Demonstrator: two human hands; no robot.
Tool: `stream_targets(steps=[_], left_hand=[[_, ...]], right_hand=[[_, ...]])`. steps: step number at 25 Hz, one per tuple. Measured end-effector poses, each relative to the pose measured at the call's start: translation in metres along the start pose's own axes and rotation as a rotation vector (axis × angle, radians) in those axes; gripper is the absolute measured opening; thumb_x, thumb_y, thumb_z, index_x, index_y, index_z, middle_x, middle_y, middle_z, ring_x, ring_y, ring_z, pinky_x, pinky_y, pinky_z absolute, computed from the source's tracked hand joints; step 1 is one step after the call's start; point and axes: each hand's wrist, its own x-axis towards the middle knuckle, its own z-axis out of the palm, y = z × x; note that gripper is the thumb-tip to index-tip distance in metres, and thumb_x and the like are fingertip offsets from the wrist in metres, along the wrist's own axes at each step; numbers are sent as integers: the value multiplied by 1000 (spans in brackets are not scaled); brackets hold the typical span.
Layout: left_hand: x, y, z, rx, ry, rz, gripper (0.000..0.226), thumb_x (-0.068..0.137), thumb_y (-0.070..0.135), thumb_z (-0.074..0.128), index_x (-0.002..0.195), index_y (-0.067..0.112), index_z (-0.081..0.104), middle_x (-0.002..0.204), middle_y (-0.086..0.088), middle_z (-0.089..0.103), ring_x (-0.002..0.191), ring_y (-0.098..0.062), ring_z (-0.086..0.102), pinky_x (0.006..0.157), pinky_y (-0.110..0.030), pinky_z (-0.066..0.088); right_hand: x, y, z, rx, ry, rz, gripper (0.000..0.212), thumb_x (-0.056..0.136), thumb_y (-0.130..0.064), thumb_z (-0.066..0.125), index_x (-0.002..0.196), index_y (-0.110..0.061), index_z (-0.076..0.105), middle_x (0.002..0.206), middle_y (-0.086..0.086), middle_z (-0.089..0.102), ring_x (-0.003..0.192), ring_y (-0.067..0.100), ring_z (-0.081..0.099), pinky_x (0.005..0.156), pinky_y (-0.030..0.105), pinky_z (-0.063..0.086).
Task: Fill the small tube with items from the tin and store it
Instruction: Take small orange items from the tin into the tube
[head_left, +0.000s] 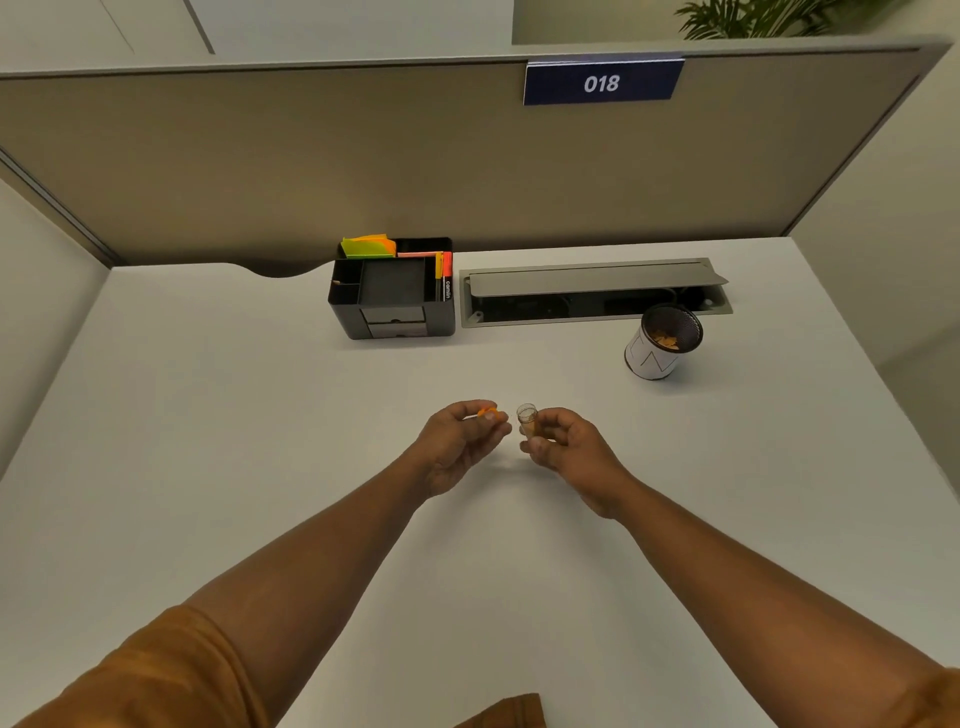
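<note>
My right hand (569, 449) holds a small clear tube (528, 418) upright above the middle of the white desk (208, 415); its mouth is open and orange items fill its lower part. Just left of the tube, my left hand (457, 441) pinches a small orange item (488, 413) between thumb and fingers, a short gap from the tube's mouth. The tin (660, 345), a white cylinder with a dark mesh inside, stands at the back right with more orange items in it.
A black desk organiser (392, 291) with sticky notes, pens and small drawers stands at the back centre. Right of it is an open grey cable tray (592, 291) set into the desk. A beige partition (311, 156) closes off the back.
</note>
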Motion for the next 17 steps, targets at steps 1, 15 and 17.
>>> stream_targets(steps=[1, 15, 17], left_hand=[[4, -5, 2, 74, 43, 0, 12, 92, -1, 65, 104, 3, 66, 101, -18, 73, 88, -24, 74, 77, -28, 63], [89, -43, 64, 482, 119, 22, 13, 91, 15, 70, 100, 6, 66, 86, -10, 66, 77, -22, 58, 74, -35, 49], [103, -43, 74, 506, 139, 49, 18, 90, 17, 71, 103, 6, 66, 87, -9, 67, 78, -22, 58, 76, -36, 49]], right_hand=[[0, 0, -2, 47, 10, 10, 28, 95, -1, 63, 121, -11, 61, 123, 13, 69, 107, 23, 72, 97, 37, 55], [51, -60, -124, -295, 890, -189, 27, 99, -20, 60, 124, -14, 67, 119, 7, 66, 101, 17, 57, 81, 25, 50], [59, -61, -142, -372, 920, -171, 29, 97, -16, 63, 126, -11, 66, 119, 11, 67, 105, 24, 62, 81, 28, 52]])
